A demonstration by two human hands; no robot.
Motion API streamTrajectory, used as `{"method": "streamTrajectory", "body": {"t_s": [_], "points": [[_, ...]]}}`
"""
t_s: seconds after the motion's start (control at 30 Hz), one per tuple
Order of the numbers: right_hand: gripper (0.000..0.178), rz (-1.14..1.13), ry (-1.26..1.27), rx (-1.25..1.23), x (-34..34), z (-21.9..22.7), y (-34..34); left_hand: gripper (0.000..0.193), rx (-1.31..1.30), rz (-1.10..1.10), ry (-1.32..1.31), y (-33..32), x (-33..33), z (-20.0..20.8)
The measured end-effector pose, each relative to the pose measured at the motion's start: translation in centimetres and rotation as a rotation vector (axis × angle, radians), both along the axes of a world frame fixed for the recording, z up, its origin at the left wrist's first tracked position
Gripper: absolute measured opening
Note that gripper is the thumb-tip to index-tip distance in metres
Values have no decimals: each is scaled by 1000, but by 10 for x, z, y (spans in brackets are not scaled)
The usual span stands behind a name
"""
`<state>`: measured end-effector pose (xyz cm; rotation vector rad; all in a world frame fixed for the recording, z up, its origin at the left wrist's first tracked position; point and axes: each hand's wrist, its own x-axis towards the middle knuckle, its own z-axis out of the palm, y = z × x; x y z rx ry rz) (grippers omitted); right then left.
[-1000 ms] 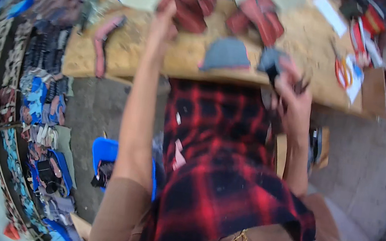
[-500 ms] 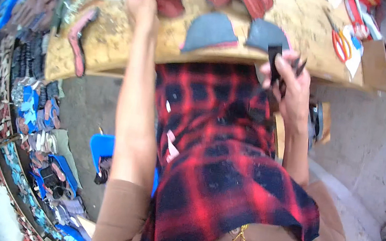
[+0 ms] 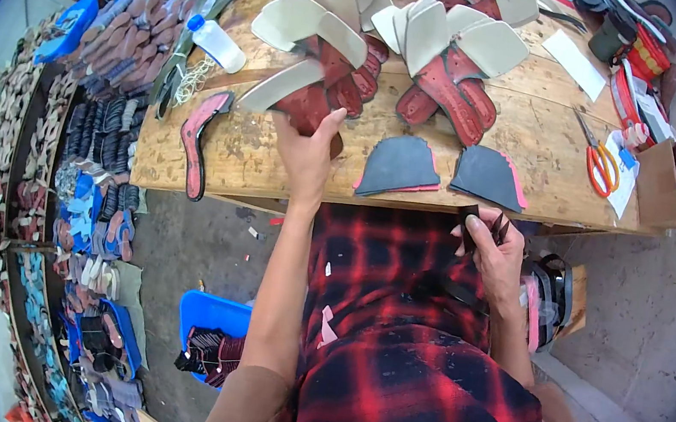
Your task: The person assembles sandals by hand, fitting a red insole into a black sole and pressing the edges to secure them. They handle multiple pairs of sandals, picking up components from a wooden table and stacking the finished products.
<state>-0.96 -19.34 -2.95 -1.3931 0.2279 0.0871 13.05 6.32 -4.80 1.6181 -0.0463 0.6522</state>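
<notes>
My left hand (image 3: 304,159) is closed on a red shoe part (image 3: 305,107) with a stiff cream flap (image 3: 279,87), at the near side of a pile of similar parts. Thumb and fingers pinch its lower edge, and the piece is slightly blurred. Close to the table's front edge, above my lap, my right hand (image 3: 498,255) is closed on a black strip (image 3: 468,225); a dark pointed thing shows between its fingers, its kind unclear. Two dark grey, pink-edged curved pieces (image 3: 400,168) lie between my hands on the wooden table (image 3: 274,176).
More red and cream parts (image 3: 447,80) fan out farther back. A curved pink-and-black piece (image 3: 191,147) and a white bottle (image 3: 221,46) lie at left, orange-handled scissors (image 3: 599,166) at right. A blue bin (image 3: 207,313) stands on the floor; laden shelves (image 3: 33,168) line the left.
The view has shifted, showing more of the table's far side. My left hand still grips a red part, whose cream flap now shows. My right hand keeps the black strip.
</notes>
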Motion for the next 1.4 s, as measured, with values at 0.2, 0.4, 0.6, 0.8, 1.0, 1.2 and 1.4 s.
{"method": "streamTrajectory", "body": {"t_s": [0.2, 0.4, 0.6, 0.8, 1.0, 1.2, 1.4], "points": [[19, 26, 11, 263, 15, 24, 20, 31, -765, -635, 729, -45, -106, 12], [16, 8, 155, 598, 26, -6, 30, 30, -1084, -656, 991, -86, -144, -1], [14, -36, 222, 620, 19, -11, 33, 27, -1038, -659, 960, -90, -146, -7], [14, -71, 238, 604, 18, -17, 31, 28, -991, -643, 962, -93, -148, -5], [16, -123, 287, 612, 16, -23, 34, 27, -967, -619, 1000, -92, -150, -10], [16, -125, 324, 602, 15, -21, 36, 26, -934, -610, 1010, -91, -151, -8], [17, -80, 282, 706, 11, -33, 38, 26, -966, -609, 1006, -88, -156, -8]]}}
